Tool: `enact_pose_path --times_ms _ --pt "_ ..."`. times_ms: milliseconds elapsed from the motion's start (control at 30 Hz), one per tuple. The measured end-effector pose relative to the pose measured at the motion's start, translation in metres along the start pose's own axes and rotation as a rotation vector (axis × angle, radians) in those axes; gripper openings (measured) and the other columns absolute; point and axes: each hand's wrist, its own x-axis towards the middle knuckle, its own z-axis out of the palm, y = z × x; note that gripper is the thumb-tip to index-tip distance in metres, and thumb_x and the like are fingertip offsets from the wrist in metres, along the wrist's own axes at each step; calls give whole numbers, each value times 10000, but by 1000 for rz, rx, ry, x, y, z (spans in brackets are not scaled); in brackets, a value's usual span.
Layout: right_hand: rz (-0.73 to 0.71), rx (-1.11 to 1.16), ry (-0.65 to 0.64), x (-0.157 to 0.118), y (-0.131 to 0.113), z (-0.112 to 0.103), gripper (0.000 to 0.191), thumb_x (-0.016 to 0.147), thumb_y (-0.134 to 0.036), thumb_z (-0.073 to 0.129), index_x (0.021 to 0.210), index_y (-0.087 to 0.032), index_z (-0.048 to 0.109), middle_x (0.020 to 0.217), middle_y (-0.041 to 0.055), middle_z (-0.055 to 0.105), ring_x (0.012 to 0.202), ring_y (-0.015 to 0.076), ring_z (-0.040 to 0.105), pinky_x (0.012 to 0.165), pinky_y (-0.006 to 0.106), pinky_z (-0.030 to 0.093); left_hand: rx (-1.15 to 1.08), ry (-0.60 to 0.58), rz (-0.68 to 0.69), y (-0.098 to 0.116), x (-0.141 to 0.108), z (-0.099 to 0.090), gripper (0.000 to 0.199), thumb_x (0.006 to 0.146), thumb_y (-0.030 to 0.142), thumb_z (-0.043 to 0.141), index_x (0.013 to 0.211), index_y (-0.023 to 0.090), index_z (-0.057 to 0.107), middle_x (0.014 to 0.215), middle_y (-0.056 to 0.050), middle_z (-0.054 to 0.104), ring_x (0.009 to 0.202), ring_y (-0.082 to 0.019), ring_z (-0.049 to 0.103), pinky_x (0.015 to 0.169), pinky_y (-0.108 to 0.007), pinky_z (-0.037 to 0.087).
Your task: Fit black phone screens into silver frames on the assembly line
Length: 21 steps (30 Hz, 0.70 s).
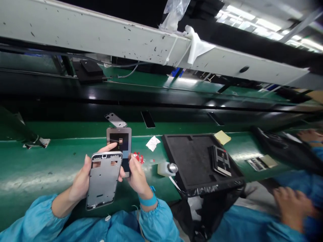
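A grey metal phone frame (104, 181) with small cut-outs is tilted upright in my left hand (82, 178), whose thumb and fingers wrap round its left and rear sides. Just behind it, my right hand (137, 173) grips the right edge of a phone part (127, 143) with a silver border and a dark middle. A finger of my left hand reaches across this second part, and the frame hides its lower left. A blue band circles my right wrist.
Right of my hands are red scraps (138, 157), white paper (152, 143), a metal-capped bottle (167, 168) and a black tray (188, 158) holding stacked phone parts (222, 161). Behind lie a phone frame (116, 120) and dark phone (148, 119). Another person's hand (292, 205) is at right.
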Motion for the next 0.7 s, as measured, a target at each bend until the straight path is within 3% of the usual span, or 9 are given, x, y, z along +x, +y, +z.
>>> enact_pose_path --times_ms 100,233,300,433,533,600,700 --pt "87 226 -64 -2 2 10 719 793 -911 648 1002 -225 596 541 -94 338 434 111 402 501 252 450 -47 -35 20 -2 3 5 865 1031 784 326 1662 200 226 1111 -166 749 942 -261 720 885 -385 552" --pt "94 279 -60 -7 -3 16 718 758 -918 667 835 -218 529 572 -65 383 432 102 392 503 267 452 -68 -47 20 -1 5 5 775 1038 760 360 1593 220 388 1124 -153 756 936 -262 733 856 -381 569" --pt "67 276 -54 -9 -5 16 711 787 -917 633 901 -217 585 617 -39 440 453 119 424 528 300 481 -89 -66 25 1 5 5 709 1051 742 346 1533 239 480 1150 -150 754 949 -268 739 856 -385 576" --pt "4 319 -83 -15 -6 11 766 913 -888 474 1263 -236 670 781 25 568 511 148 468 594 355 539 -132 -50 39 9 3 9 749 1046 758 306 1511 222 545 1158 -162 749 940 -285 741 828 -388 589" --pt "-58 310 -28 -22 -3 2 740 946 -865 438 1249 -254 726 884 75 668 633 204 603 676 397 586 -155 3 9 15 -3 16 768 1039 772 280 1513 238 564 1139 -161 751 903 -295 742 814 -403 583" --pt "-70 259 41 -30 -1 -7 731 943 -861 446 1196 -251 761 1042 122 727 817 271 701 753 447 611 -180 22 25 19 -8 22 696 1042 761 296 1435 295 632 1210 -140 745 888 -307 749 804 -437 586" --pt "-58 173 75 -43 2 -21 724 940 -854 455 1217 -263 766 1229 149 723 1021 337 724 839 507 621 -190 21 54 24 -17 30 607 1037 744 350 1371 353 674 1358 -101 703 888 -319 753 784 -478 597"
